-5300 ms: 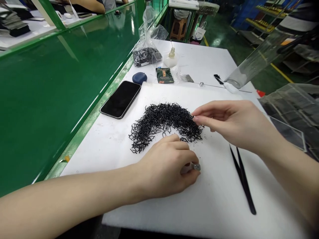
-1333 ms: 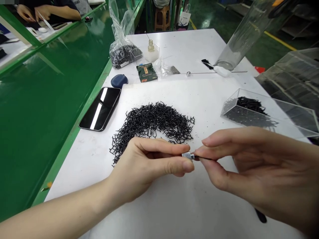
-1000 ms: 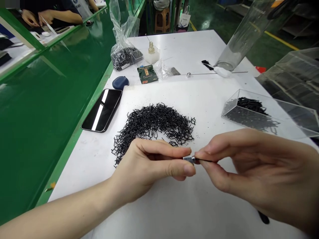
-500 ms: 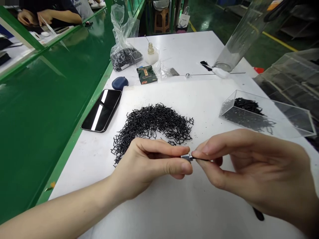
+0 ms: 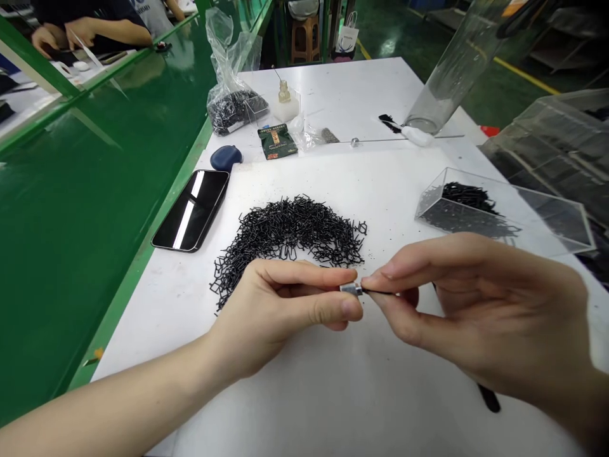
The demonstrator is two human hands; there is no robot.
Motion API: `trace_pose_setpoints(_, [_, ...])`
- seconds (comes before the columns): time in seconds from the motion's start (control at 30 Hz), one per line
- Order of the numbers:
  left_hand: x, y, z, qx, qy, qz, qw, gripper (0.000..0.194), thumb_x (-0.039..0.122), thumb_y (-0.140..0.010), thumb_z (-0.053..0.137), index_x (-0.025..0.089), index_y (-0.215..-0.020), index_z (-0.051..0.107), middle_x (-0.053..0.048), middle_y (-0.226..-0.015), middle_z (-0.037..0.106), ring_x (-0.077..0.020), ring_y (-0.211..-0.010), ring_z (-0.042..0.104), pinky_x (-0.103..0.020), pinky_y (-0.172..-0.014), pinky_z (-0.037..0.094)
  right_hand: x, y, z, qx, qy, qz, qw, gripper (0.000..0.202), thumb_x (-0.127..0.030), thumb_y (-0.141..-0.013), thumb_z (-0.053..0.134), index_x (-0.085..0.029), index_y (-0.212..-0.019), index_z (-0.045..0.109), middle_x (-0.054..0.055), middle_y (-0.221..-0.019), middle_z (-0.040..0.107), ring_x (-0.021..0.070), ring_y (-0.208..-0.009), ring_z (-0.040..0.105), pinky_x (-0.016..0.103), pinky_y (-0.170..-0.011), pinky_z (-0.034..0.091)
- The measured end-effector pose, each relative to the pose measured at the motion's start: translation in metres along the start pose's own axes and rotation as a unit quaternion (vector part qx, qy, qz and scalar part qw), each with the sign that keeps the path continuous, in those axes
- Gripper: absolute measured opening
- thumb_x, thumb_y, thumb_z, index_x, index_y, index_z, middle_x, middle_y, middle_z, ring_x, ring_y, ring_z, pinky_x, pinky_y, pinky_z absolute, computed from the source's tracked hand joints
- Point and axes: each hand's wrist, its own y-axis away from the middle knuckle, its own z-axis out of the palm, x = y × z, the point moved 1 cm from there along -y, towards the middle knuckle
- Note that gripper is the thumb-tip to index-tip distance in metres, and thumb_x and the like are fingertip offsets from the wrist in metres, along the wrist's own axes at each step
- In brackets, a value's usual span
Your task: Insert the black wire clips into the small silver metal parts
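A small silver metal piece (image 5: 351, 289) is pinched between the thumb and fingers of my left hand (image 5: 280, 304), at the middle of the view. Just to its right, my right hand (image 5: 466, 304) pinches a thin black piece (image 5: 380, 292) whose end meets the metal piece. Behind my left hand, a curved heap of small black bent parts (image 5: 295, 222) lies on the white table (image 5: 361, 393). The far end of a dark handle-like thing (image 5: 488, 398) shows below my right hand; the rest of it is hidden.
A phone (image 5: 191, 209) and a dark blue case (image 5: 226, 157) lie at the left. Farther back are a plastic bag (image 5: 231, 105), a green packet (image 5: 277, 141) and a small bottle (image 5: 284, 101). A clear box (image 5: 552, 222) and a tall clear cylinder (image 5: 447, 76) stand at the right.
The whole view has shifted slightly. Both hands keep their pinches and appear a little higher and farther left, with the metal piece and black piece still end to end.
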Motion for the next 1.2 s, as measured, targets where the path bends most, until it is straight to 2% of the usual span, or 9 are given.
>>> trace_pose_setpoints(0.27, [0.001,-0.002,-0.001,0.004,-0.005,0.002,1.000,0.021,0.013,-0.082,0.097,0.029,-0.096,0.091,0.002,-0.084,0.088,-0.0071,-0.071,0.078,-0.012,-0.072,0.063,0.001,0.000,-0.001,-0.002,0.005,-0.007,1.000,0.039,0.001,-0.081,0.080,-0.032,-0.102,0.077,-0.006,-0.091,0.084,0.0163,-0.077,0.080,0.032,-0.065,0.067])
trace_pose_setpoints(0.43, [0.000,-0.002,0.000,0.003,-0.007,0.007,1.000,0.020,0.014,-0.083,0.097,0.028,-0.096,0.091,0.002,-0.082,0.087,-0.0079,-0.074,0.078,-0.012,-0.071,0.062,0.002,0.000,0.000,-0.004,-0.019,-0.015,1.000,0.046,0.004,-0.081,0.078,-0.032,-0.110,0.077,-0.005,-0.093,0.085,0.0179,-0.080,0.081,0.033,-0.066,0.069])
trace_pose_setpoints(0.53, [0.001,-0.003,0.001,0.022,-0.004,0.018,1.000,0.018,0.017,-0.083,0.097,0.027,-0.096,0.090,0.001,-0.080,0.086,-0.0099,-0.074,0.078,-0.014,-0.068,0.061,0.002,-0.003,-0.004,0.030,-0.025,0.005,0.999,0.044,0.002,-0.081,0.081,-0.032,-0.110,0.077,-0.005,-0.095,0.086,0.0182,-0.077,0.082,0.031,-0.064,0.069])
trace_pose_setpoints(0.63, [0.003,-0.003,0.002,0.059,-0.029,0.035,0.997,0.017,0.019,-0.082,0.098,0.025,-0.095,0.088,0.000,-0.080,0.083,-0.0109,-0.073,0.075,-0.016,-0.066,0.060,0.004,-0.009,-0.010,0.091,-0.036,0.072,0.993,0.045,-0.003,-0.082,0.084,-0.033,-0.113,0.075,-0.008,-0.087,0.086,0.0181,-0.077,0.083,0.028,-0.062,0.068])
trace_pose_setpoints(0.73, [0.004,0.000,0.005,0.058,-0.093,0.073,0.991,0.021,0.012,-0.078,0.097,0.022,-0.089,0.082,0.002,-0.086,0.079,-0.0099,-0.076,0.070,-0.017,-0.069,0.059,0.007,-0.013,-0.011,0.111,-0.039,0.091,0.989,0.043,-0.002,-0.082,0.083,-0.034,-0.109,0.075,-0.009,-0.085,0.085,0.0170,-0.079,0.084,0.025,-0.061,0.067])
trace_pose_setpoints(0.83, [0.004,0.005,0.009,0.036,-0.213,0.152,0.965,0.022,0.009,-0.080,0.091,0.021,-0.084,0.073,0.001,-0.089,0.079,-0.0123,-0.079,0.070,-0.022,-0.072,0.058,0.009,-0.015,-0.010,0.094,-0.046,0.074,0.992,0.041,-0.002,-0.083,0.082,-0.034,-0.108,0.075,-0.009,-0.085,0.085,0.0163,-0.077,0.083,0.025,-0.058,0.065])
trace_pose_setpoints(0.93, [0.000,0.009,0.011,0.006,-0.353,0.214,0.911,0.018,0.014,-0.085,0.087,0.022,-0.082,0.071,-0.002,-0.088,0.083,-0.0172,-0.083,0.074,-0.029,-0.076,0.059,0.010,-0.015,-0.010,0.085,-0.052,0.066,0.993,0.040,-0.002,-0.084,0.081,-0.034,-0.107,0.077,-0.009,-0.084,0.085,0.0165,-0.076,0.084,0.025,-0.055,0.065])
trace_pose_setpoints(1.07, [-0.007,0.010,0.008,-0.029,-0.480,0.239,0.844,0.019,0.012,-0.087,0.083,0.023,-0.077,0.071,-0.002,-0.089,0.085,-0.0204,-0.086,0.074,-0.030,-0.073,0.061,0.008,-0.014,-0.009,0.069,-0.041,0.058,0.995,0.043,0.000,-0.083,0.081,-0.035,-0.108,0.077,-0.008,-0.086,0.086,0.0158,-0.074,0.083,0.025,-0.053,0.064])
trace_pose_setpoints(1.2, [-0.008,0.011,0.007,-0.024,-0.512,0.259,0.819,0.019,0.008,-0.087,0.080,0.021,-0.075,0.071,-0.003,-0.092,0.081,-0.0176,-0.082,0.072,-0.028,-0.072,0.059,0.008,-0.012,-0.009,0.053,-0.040,0.051,0.997,0.042,0.000,-0.085,0.079,-0.033,-0.111,0.075,-0.007,-0.087,0.086,0.0154,-0.077,0.083,0.026,-0.056,0.064])
